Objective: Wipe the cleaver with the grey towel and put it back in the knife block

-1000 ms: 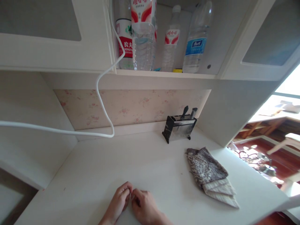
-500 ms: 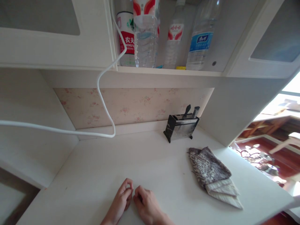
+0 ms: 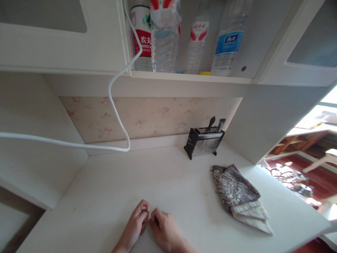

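Left of and beyond our hands, we see a white cord [image 3: 52,141]. Our left hand [image 3: 137,220] is loosely curled, just beside our right hand [image 3: 165,228], which is curled tighter (we cannot tell whether either holds anything); both are over the desk [image 3: 105,196]. Bottles [image 3: 164,45] stand on the shelf [image 3: 189,76] above and beyond them. Farther right come a black stand [image 3: 206,142], beyond our hands, and a folded cloth [image 3: 237,191], nearer.

A folded cloth [image 3: 235,186], speckled grey-brown over pale layers, lies on the white counter [image 3: 158,175].
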### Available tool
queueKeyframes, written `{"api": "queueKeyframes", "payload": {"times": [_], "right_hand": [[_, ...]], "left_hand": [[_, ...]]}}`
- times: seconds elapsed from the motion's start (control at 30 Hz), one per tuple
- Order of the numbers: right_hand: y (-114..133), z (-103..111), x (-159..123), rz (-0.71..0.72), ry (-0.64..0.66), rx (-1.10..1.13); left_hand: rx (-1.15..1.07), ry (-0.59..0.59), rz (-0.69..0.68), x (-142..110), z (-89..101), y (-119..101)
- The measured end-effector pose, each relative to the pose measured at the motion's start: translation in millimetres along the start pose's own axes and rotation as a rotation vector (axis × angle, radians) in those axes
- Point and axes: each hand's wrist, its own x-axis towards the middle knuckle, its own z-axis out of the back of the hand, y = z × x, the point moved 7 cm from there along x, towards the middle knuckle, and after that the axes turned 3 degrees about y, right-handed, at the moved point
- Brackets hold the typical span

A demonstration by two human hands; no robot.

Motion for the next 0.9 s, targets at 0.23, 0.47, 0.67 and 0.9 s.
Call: {"api": "queueKeyframes", "payload": {"times": [0.23, 0.47, 0.67, 0.9], "right_hand": [[-0.2, -1.6, 0.9, 0.014, 0.002, -0.025], [3.1, -0.1, 1.0, 0.048, 0.022, -0.011], [4.9, 1.5, 2.1, 0.016, 0.043, -0.026], [6.7, 2.4, 1.6, 0.020, 0.042, 0.009]], "left_hand": [[-0.007, 0.007, -0.009, 0.1, -0.2, -0.8], [0.008, -0.044, -0.021, -1.5, 2.2, -1.6], [0.058, -0.113, -0.018, -1.4, 6.5, -0.8], [0.027, -0.149, -0.012, -1.8, 9.8, 2.4]]}}
